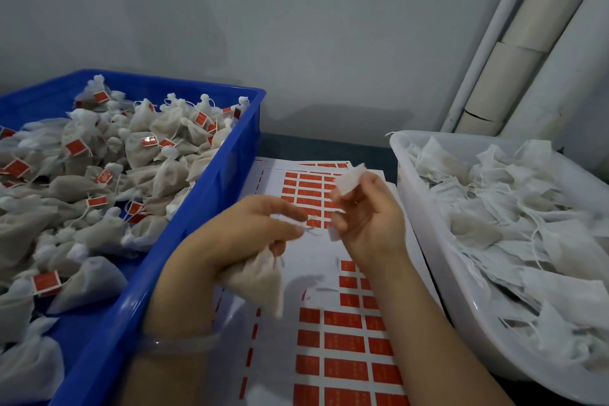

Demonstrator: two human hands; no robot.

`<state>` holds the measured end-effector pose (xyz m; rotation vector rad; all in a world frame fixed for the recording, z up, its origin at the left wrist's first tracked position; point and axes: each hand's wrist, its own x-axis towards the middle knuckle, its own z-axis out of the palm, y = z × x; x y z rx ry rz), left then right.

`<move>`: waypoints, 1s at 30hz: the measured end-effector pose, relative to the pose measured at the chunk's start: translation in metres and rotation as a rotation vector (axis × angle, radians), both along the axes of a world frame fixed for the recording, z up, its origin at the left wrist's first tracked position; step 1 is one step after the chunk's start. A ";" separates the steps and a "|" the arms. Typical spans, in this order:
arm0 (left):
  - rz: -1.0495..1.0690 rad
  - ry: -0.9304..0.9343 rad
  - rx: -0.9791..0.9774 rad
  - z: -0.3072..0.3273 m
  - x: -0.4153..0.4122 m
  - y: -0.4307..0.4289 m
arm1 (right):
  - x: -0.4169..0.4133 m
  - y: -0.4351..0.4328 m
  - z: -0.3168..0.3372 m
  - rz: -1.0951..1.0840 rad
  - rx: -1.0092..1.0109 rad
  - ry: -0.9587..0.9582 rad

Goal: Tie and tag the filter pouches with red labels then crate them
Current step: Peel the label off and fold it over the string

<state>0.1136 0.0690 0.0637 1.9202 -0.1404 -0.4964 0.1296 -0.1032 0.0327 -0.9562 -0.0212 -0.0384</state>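
1. The filter pouch (260,287), filled and greyish, hangs below the left hand (244,231), whose lower fingers are curled round its gathered neck.
2. The same hand's thumb and forefinger pinch a thin white string (308,230) that runs toward the right hand (372,221).
3. The right hand, close beside the left and slightly higher, has its fingers curled and pinches a crumpled white piece (349,179) at its fingertips; I cannot tell what this is.
4. Under both hands lies a white label sheet (306,260) with rows of red labels (345,342); more sheets lie beyond the hands.
5. Just left of the left hand stands a blue crate (217,201) heaped with tagged pouches (155,145), tied and bearing red tags.
6. Right of the right hand sits a white tub (425,234) of untagged pouches (514,241) with loose strings.
7. A pale bracelet (184,344) circles the left wrist.
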 end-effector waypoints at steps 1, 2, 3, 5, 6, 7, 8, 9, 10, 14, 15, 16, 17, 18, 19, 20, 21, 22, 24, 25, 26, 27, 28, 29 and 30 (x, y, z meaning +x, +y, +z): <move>-0.050 -0.003 0.165 -0.004 0.002 -0.001 | 0.001 0.004 -0.005 0.006 -0.116 -0.043; -0.099 0.004 0.290 -0.008 0.003 -0.002 | 0.003 0.009 -0.010 0.024 -0.209 -0.078; -0.136 0.022 0.369 -0.012 0.005 -0.003 | 0.004 0.014 -0.016 0.051 -0.269 -0.090; -0.169 0.063 0.426 -0.019 0.008 -0.005 | 0.005 0.024 -0.028 0.104 -0.292 -0.030; -0.170 0.076 0.430 -0.021 0.009 -0.005 | 0.006 0.027 -0.034 0.126 -0.267 0.021; -0.165 0.093 0.424 -0.022 0.010 -0.005 | 0.007 0.028 -0.039 0.147 -0.219 0.072; -0.163 0.108 0.412 -0.025 0.011 -0.006 | 0.008 0.029 -0.043 0.165 -0.149 0.123; -0.167 0.113 0.404 -0.027 0.012 -0.007 | 0.009 0.028 -0.044 0.180 -0.064 0.173; -0.175 0.111 0.405 -0.030 0.013 -0.009 | 0.011 0.026 -0.045 0.189 0.025 0.226; -0.161 0.144 0.313 -0.034 0.016 -0.015 | 0.015 0.021 -0.044 0.196 0.218 0.367; -0.152 0.156 0.292 -0.035 0.017 -0.015 | 0.016 0.021 -0.045 0.200 0.236 0.378; -0.148 0.162 0.281 -0.036 0.017 -0.016 | 0.016 0.021 -0.045 0.206 0.247 0.383; -0.144 0.163 0.278 -0.037 0.017 -0.016 | 0.016 0.021 -0.045 0.213 0.251 0.386; -0.139 0.160 0.284 -0.038 0.018 -0.016 | 0.016 0.020 -0.046 0.220 0.249 0.388; -0.131 0.154 0.296 -0.038 0.019 -0.016 | 0.016 0.021 -0.046 0.227 0.247 0.392; -0.114 0.146 0.305 -0.038 0.019 -0.015 | 0.016 0.021 -0.045 0.233 0.246 0.397; -0.090 0.145 0.301 -0.038 0.020 -0.014 | 0.016 0.021 -0.045 0.236 0.244 0.404; -0.063 0.151 0.286 -0.036 0.020 -0.013 | 0.016 0.022 -0.045 0.236 0.242 0.410; -0.030 0.166 0.269 -0.034 0.020 -0.010 | 0.016 0.023 -0.046 0.237 0.241 0.433; -0.025 0.164 0.288 -0.034 0.020 -0.009 | 0.016 0.024 -0.046 0.243 0.238 0.448; -0.020 0.159 0.317 -0.034 0.019 -0.008 | 0.017 0.024 -0.046 0.253 0.232 0.462; -0.018 0.158 0.339 -0.033 0.018 -0.008 | 0.017 0.025 -0.046 0.264 0.224 0.473; -0.027 0.160 0.352 -0.033 0.018 -0.007 | 0.017 0.025 -0.046 0.274 0.216 0.478; -0.047 0.161 0.360 -0.032 0.017 -0.007 | 0.016 0.025 -0.046 0.286 0.211 0.475; -0.072 0.158 0.366 -0.030 0.016 -0.006 | 0.015 0.026 -0.046 0.300 0.206 0.462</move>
